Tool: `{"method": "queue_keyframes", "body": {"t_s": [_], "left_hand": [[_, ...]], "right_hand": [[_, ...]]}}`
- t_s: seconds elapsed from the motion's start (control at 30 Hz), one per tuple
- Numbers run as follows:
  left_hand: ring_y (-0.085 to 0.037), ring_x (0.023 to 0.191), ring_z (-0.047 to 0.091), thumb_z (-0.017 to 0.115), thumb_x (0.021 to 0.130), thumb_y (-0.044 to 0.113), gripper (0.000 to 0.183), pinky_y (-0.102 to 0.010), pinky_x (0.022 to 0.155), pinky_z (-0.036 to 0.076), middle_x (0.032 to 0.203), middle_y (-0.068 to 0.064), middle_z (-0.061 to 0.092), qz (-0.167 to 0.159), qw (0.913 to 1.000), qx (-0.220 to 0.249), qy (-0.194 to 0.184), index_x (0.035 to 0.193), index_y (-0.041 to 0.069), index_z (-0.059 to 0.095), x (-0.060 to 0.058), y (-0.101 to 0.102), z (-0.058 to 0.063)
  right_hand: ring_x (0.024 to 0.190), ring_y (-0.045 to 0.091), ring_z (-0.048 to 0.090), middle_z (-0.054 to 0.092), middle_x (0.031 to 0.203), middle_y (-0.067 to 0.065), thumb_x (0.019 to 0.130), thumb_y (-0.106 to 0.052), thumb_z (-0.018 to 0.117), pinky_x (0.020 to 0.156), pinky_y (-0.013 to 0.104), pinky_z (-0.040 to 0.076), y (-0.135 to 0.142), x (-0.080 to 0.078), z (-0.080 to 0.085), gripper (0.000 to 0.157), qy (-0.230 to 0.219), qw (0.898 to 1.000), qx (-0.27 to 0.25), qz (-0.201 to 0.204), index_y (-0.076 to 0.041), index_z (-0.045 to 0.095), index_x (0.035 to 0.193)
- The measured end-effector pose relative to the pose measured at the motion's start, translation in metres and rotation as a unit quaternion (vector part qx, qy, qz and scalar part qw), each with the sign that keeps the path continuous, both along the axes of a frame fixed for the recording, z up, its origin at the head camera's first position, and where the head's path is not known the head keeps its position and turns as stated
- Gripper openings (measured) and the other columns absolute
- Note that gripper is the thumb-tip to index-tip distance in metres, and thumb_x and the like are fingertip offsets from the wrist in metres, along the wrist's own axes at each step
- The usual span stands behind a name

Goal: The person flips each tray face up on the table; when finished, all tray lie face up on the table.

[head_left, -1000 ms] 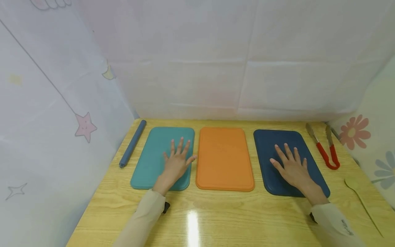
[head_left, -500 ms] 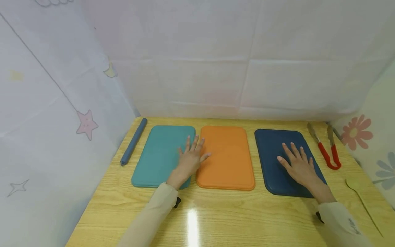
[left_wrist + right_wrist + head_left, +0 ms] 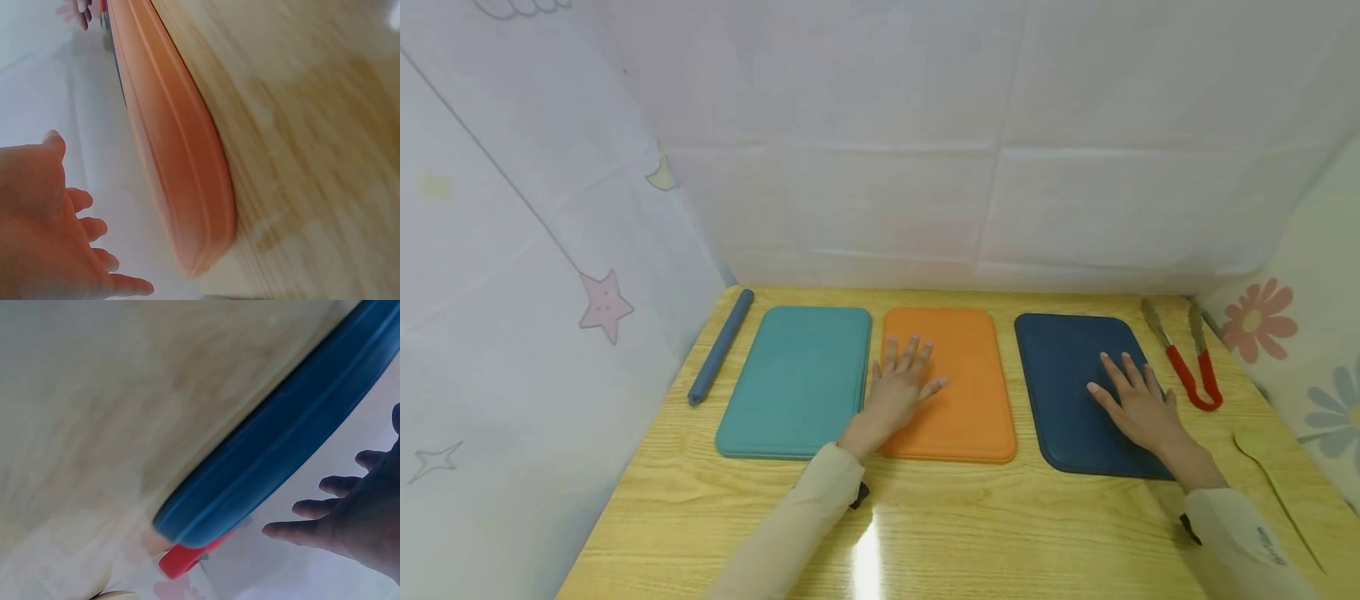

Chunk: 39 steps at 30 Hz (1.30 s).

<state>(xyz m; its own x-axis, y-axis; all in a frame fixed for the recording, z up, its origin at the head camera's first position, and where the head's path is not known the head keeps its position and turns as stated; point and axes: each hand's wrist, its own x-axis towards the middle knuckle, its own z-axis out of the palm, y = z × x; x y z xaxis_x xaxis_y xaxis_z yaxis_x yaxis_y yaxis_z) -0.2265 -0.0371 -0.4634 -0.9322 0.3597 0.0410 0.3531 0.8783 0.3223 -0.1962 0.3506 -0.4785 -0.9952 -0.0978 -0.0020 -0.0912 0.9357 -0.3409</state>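
My left hand [image 3: 895,398] is over the left part of an orange rounded rectangular slab [image 3: 962,400], fingers spread and straight. In the left wrist view its palm [image 3: 31,219] stands apart from the slab's ridged side [image 3: 181,162]. To the left lies a matching teal slab [image 3: 797,375]. My right hand [image 3: 1138,408], fingers also spread, is over a navy slab [image 3: 1067,383] toward its right edge. A gap shows between that hand [image 3: 362,512] and the navy slab's side [image 3: 275,437] in the right wrist view. Neither hand holds anything.
At the wooden table's [image 3: 970,525] left edge lies a blue-grey rod [image 3: 721,348]. Red-handled tongs [image 3: 1191,367] lie spread at the far right, with a thin long-handled spoon-like utensil [image 3: 1273,492] nearer. Pale printed cloth [image 3: 850,167] encloses the back and sides.
My left hand has moved right, from over the teal slab to over the orange one. The right hand has shifted slightly right above the navy slab. The slabs stay in place.
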Motion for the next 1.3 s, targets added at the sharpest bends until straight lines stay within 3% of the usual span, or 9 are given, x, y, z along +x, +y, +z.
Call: {"method": "queue_keyframes", "body": {"t_s": [0.4, 0.73, 0.97, 1.1, 1.2, 1.3], "left_hand": [[-0.033, 0.146, -0.006, 0.031, 0.098, 0.06, 0.072, -0.061, 0.112, 0.017, 0.161, -0.004, -0.001, -0.039, 0.9992, 0.0, -0.007, 0.157, 0.021, 0.015, 0.001, 0.045, -0.002], [-0.028, 0.146, -0.007, 0.03, 0.098, 0.06, 0.071, -0.057, 0.113, 0.019, 0.161, -0.002, -0.003, -0.049, 0.9981, -0.018, -0.033, 0.157, 0.025, 0.011, -0.001, 0.08, 0.007], [-0.028, 0.147, 0.001, 0.028, 0.096, 0.063, 0.073, -0.047, 0.114, 0.025, 0.162, -0.006, 0.001, -0.067, 0.9969, -0.021, -0.034, 0.156, 0.024, 0.016, -0.004, 0.113, 0.006], [-0.027, 0.147, 0.001, 0.022, 0.096, 0.062, 0.074, -0.042, 0.117, 0.018, 0.161, -0.009, 0.005, -0.089, 0.9944, -0.051, -0.025, 0.156, 0.019, 0.016, -0.002, 0.129, 0.005], [-0.027, 0.147, 0.002, 0.025, 0.096, 0.062, 0.076, -0.037, 0.117, 0.017, 0.161, -0.009, 0.006, -0.09, 0.9947, -0.036, -0.036, 0.156, 0.017, 0.016, 0.0, 0.141, 0.003], [-0.028, 0.147, 0.007, 0.036, 0.094, 0.063, 0.078, -0.036, 0.115, 0.026, 0.161, -0.008, 0.005, -0.076, 0.9954, 0.008, -0.058, 0.156, 0.018, 0.019, 0.002, 0.151, 0.002]], "right_hand": [[0.133, 0.063, 0.001, 0.002, 0.155, 0.032, 0.101, -0.054, 0.035, 0.091, 0.084, 0.002, 0.012, -0.003, -0.003, 0.076, -0.015, 1.0, -0.006, -0.009, -0.013, 0.003, 0.156], [0.131, 0.066, -0.002, -0.002, 0.154, 0.034, 0.101, -0.055, 0.032, 0.091, 0.084, 0.001, 0.027, -0.003, -0.011, 0.076, -0.022, 1.0, -0.009, -0.015, -0.013, 0.0, 0.156], [0.131, 0.066, 0.0, 0.0, 0.152, 0.037, 0.101, -0.055, 0.031, 0.092, 0.083, 0.003, 0.032, -0.002, -0.012, 0.077, -0.027, 0.999, -0.008, -0.023, -0.011, -0.001, 0.156], [0.131, 0.066, 0.003, 0.003, 0.15, 0.04, 0.101, -0.055, 0.032, 0.094, 0.082, 0.007, 0.031, -0.003, -0.012, 0.077, -0.029, 0.999, -0.01, -0.022, -0.009, 0.0, 0.155], [0.129, 0.068, 0.005, 0.003, 0.149, 0.041, 0.102, -0.054, 0.031, 0.094, 0.081, 0.009, 0.032, -0.004, -0.011, 0.077, -0.029, 0.999, -0.012, -0.019, -0.007, 0.001, 0.155], [0.126, 0.071, 0.007, 0.004, 0.148, 0.043, 0.102, -0.053, 0.031, 0.094, 0.081, 0.011, 0.033, -0.005, -0.01, 0.077, -0.026, 0.999, -0.012, -0.017, -0.005, 0.002, 0.155]]}}
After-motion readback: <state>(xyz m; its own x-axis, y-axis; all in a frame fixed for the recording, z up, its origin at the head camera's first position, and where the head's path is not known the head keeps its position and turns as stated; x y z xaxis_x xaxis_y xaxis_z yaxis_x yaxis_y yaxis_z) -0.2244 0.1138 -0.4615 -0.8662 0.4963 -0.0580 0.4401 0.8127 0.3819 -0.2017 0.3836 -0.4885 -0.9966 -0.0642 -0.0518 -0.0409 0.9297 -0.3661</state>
